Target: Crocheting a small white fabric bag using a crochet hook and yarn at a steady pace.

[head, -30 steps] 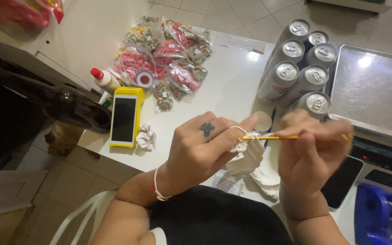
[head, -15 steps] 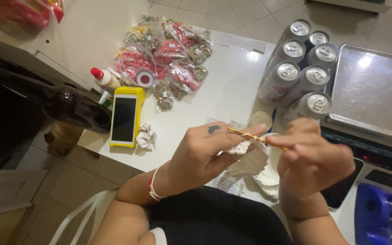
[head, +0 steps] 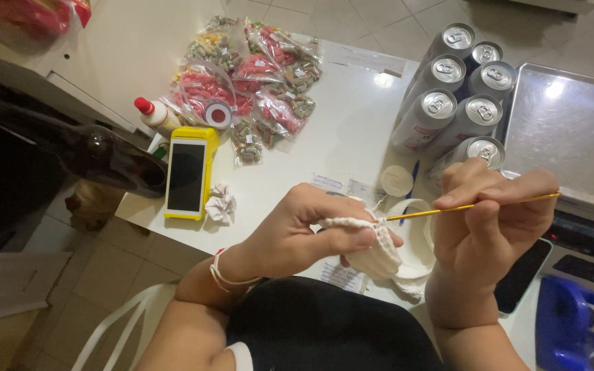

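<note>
My left hand [head: 297,233] pinches a small white crocheted piece [head: 372,247] between thumb and fingers, low over the near edge of the white table [head: 352,130]. My right hand [head: 489,227] grips a thin yellow crochet hook [head: 476,204], which lies nearly level with its tip in the top of the white piece. White yarn trails from the piece down to a loose white heap [head: 414,275] under my hands.
Several silver cans [head: 455,96] stand at the back right beside a metal tray [head: 572,130]. Bags of sweets [head: 249,82], a glue bottle [head: 156,115], a yellow card terminal [head: 188,172], a crumpled paper [head: 221,204], a dark phone [head: 524,275] and a blue tape dispenser [head: 572,323] surround me.
My right hand has drawn the hook out to the right and levelled it. My left hand has turned, with its thumb now across the white piece.
</note>
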